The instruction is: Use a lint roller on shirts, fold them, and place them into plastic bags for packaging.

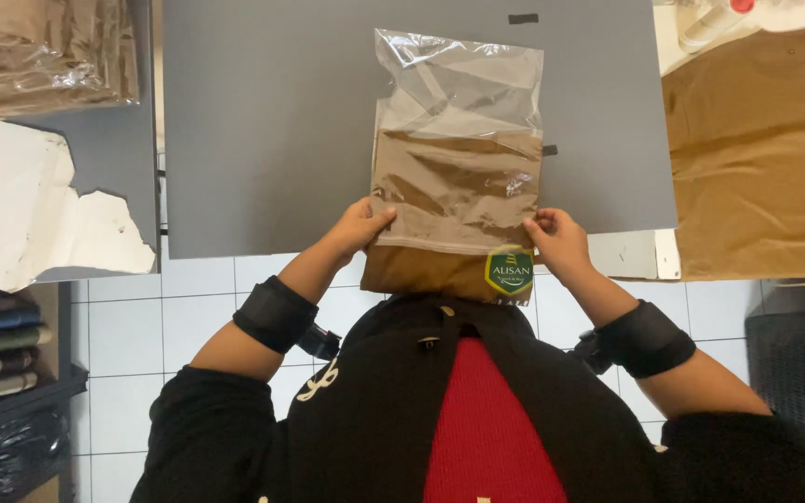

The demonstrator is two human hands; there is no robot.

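Two hands work at the near edge of a wide grey worktop [272,130], which fills most of the view above a white tiled floor [132,335]. To the right lies an unfolded brown shirt [757,158] spread flat, with a small badge near its edge. At the far left corner sits a stack of bagged brown garments [44,51], and below it a torn sheet of white cardboard [25,219]. In the middle lies a clear plastic bag [463,102], its closed end pointing away from the person. A folded brown shirt [454,200] is about two thirds inside it; the near end, with a green badge [509,272], pokes out over the worktop's edge. The upper part of the bag is empty and crinkled. The left hand [358,228] grips the bag's left edge at the opening, fingers closed on the plastic. The right hand [559,240] pinches the right edge in the same way. Judging by this, the bagging looks well along: the shirt is folded and mostly in, but not seated fully, and the opening is not sealed.
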